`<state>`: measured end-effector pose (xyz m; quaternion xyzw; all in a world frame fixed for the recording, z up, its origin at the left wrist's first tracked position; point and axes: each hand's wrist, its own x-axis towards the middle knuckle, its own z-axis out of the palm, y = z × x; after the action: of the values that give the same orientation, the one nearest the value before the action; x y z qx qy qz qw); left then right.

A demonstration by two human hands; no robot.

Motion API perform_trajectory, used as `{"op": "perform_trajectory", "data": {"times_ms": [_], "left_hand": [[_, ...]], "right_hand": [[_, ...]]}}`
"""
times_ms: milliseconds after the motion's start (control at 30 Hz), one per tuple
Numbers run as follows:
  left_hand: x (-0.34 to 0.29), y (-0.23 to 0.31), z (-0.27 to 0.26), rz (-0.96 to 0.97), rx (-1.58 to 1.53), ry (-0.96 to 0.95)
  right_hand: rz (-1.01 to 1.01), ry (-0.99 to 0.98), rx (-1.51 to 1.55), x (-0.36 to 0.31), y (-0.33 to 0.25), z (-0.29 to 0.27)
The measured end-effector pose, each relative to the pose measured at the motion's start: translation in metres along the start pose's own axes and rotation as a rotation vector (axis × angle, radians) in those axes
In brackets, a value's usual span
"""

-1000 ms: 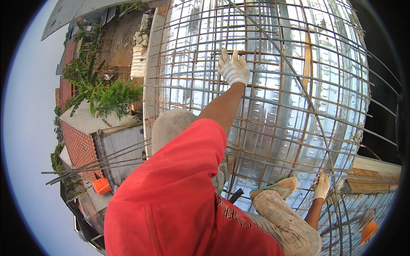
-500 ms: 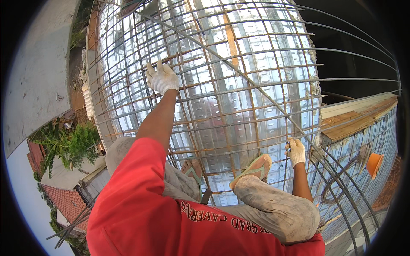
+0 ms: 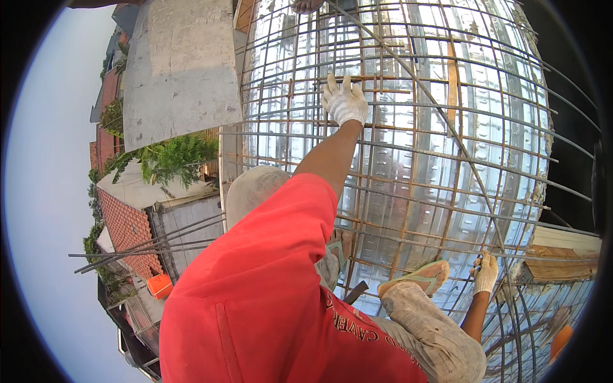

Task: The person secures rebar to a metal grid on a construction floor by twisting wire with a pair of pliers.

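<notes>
At the left, a red tiled roof (image 3: 128, 220) lies below the edge of the work, with a bundle of loose rods (image 3: 150, 246) jutting out above it and an orange container (image 3: 159, 286) nearer. Farther off, a flat grey panel (image 3: 182, 70) stands above green foliage (image 3: 179, 159). The wearer's red sleeve (image 3: 281, 223) leads to the left hand (image 3: 345, 101), which wears a white knit glove. This hand is open, palm down, its fingers spread and pointing to the far side; it lies at the crossed bars of the rebar grid (image 3: 408, 148), near some short rusty bars, and no object shows in its grasp.

The grid spreads across the middle over shiny ribbed metal decking (image 3: 377, 210). Part of another foot (image 3: 308, 6) shows at the far edge. Near the body, a green-strapped sandal (image 3: 424, 278) is on the wearer's right foot.

Farther right, a long diagonal bar (image 3: 440, 115) crosses the grid, passing a strip of wood (image 3: 452, 83). At the near right, the right hand (image 3: 485, 271), also gloved, has its fingers bent beside the bars. Something small and dark shows at its fingertips; whether it is gripped cannot be told. Beyond the hand, a brown board (image 3: 559, 263) lies at the far right.
</notes>
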<state>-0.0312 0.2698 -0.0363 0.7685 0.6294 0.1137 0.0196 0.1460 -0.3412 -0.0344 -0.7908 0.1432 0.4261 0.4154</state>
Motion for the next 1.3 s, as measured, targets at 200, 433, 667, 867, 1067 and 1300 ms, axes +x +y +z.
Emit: {"op": "perform_trajectory", "data": {"times_ms": [200,433,667,867,1067,1300], "left_hand": [[-0.005,-0.017,0.001,0.018,0.013,0.018],[-0.004,-0.002,0.011,0.053,0.0,0.036],[0.002,-0.015,0.005,0.04,0.183,-0.033],[-0.011,0.042,-0.01,0.593,-0.075,0.056],[-0.032,0.152,-0.029,1.091,-0.044,-0.518],[-0.026,0.162,-0.014,1.059,0.113,-0.585]], "right_hand": [[-0.013,-0.047,-0.02,0.007,-0.002,-0.002],[0.004,-0.049,0.021,0.008,0.009,-0.01],[0.051,-0.067,0.024,-0.002,-0.015,0.0],[0.076,-0.044,0.072,-0.006,-0.016,-0.002],[0.083,-0.055,0.166,-0.006,-0.014,0.001],[0.068,-0.051,0.07,-0.014,-0.031,0.005]]}}
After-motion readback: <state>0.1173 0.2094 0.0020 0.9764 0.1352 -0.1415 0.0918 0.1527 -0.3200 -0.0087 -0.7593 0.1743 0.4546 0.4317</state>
